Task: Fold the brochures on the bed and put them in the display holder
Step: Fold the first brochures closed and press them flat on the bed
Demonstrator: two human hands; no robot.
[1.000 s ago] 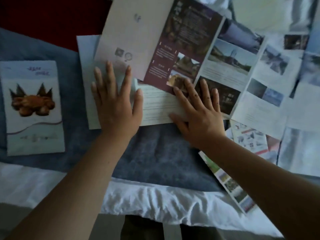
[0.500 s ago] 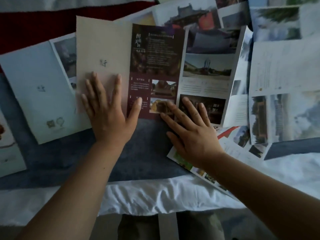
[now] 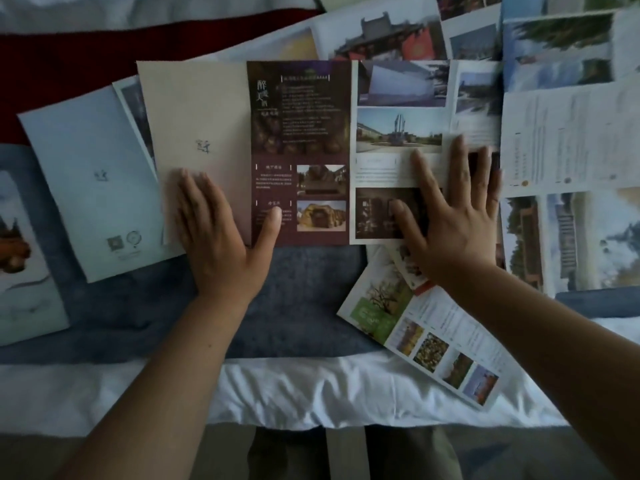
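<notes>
Both hands flat on open brochure, bed.
L hand [image 3: 221,237] spread, palm down on beige panel, thumb over onto maroon panel; R hand [image 3: 453,216] spread, fingers pressing photo panel of same brochure [image 3: 301,133]. Pale blue brochure [image 3: 90,188] just left of L hand, partly under it. Green-photo brochure [image 3: 426,344] under R wrist, on blue blanket [image 3: 304,299] & white sheet [image 3: 311,393]. Holder not seen.
</notes>
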